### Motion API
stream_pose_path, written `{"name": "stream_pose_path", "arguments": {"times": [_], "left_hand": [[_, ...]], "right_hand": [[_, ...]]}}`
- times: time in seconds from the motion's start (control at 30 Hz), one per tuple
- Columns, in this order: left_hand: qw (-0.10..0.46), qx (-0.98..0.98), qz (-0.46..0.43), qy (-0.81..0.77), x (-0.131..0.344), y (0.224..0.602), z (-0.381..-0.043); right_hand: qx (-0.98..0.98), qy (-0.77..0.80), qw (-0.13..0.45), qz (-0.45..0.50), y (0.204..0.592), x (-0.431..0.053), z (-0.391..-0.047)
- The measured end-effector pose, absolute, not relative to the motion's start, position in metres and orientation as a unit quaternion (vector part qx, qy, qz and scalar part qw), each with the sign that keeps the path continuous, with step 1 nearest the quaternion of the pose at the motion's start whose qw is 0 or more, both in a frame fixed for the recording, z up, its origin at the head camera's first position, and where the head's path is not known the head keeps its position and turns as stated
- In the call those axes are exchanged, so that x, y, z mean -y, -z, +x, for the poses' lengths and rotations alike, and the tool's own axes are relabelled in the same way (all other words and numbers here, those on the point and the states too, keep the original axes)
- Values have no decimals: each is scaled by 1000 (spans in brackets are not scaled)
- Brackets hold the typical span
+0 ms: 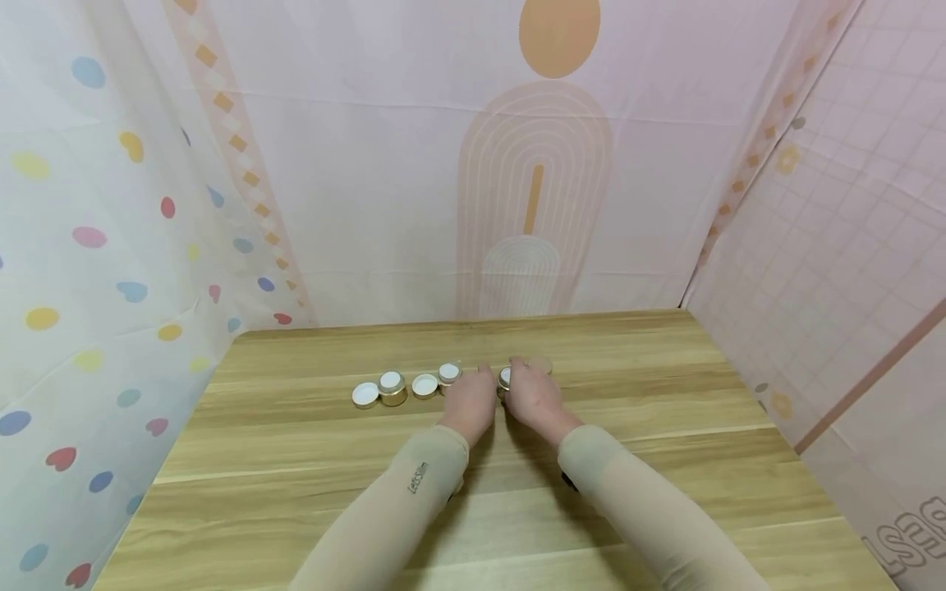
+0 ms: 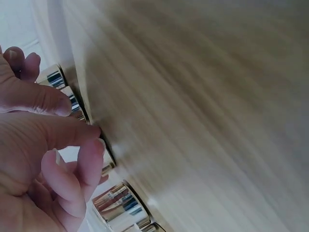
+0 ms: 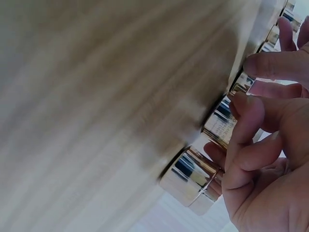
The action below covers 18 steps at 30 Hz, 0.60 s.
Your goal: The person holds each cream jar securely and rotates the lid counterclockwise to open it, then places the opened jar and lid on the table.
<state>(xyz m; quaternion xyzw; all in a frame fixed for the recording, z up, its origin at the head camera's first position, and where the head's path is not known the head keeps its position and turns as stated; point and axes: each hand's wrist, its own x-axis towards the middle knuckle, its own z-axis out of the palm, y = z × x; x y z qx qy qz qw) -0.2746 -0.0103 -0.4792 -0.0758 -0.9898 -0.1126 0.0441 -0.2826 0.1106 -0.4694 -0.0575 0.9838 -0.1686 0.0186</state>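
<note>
My left hand [image 1: 471, 402] pinches a shallow gold-rimmed lid [image 3: 244, 83] between thumb and fingers, low at the tabletop; the hand hides it in the head view. Close beside it, my right hand [image 1: 535, 398] has its fingers curled around a gold jar [image 3: 219, 126] with a white top, which stands on the table. Farther right, partly behind that hand, is another gold jar [image 3: 190, 176] with its lid on. To the left of my left hand stands a gold jar [image 1: 449, 374] with a white top, an upturned lid [image 1: 424, 386] beside it.
At the left end of the row, a gold jar [image 1: 392, 387] with a white top stands next to an upturned white lid [image 1: 365, 395]. The row sits on a wood-grain table [image 1: 296, 492], towards its back edge. Patterned curtains [image 1: 369, 180] hang behind and at both sides.
</note>
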Motion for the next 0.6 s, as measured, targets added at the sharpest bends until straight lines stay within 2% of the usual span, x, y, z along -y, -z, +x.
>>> {"name": "stream_pose_path", "arguments": {"times": [0.23,0.6], "left_hand": [[37,989,-46,135,4,479,-282],[48,986,-12,160,-2,485,-291]], "right_hand": [[-986,152,36,-54,468,-107,-292],[-986,163,13,-19,471,-105,-301]]}}
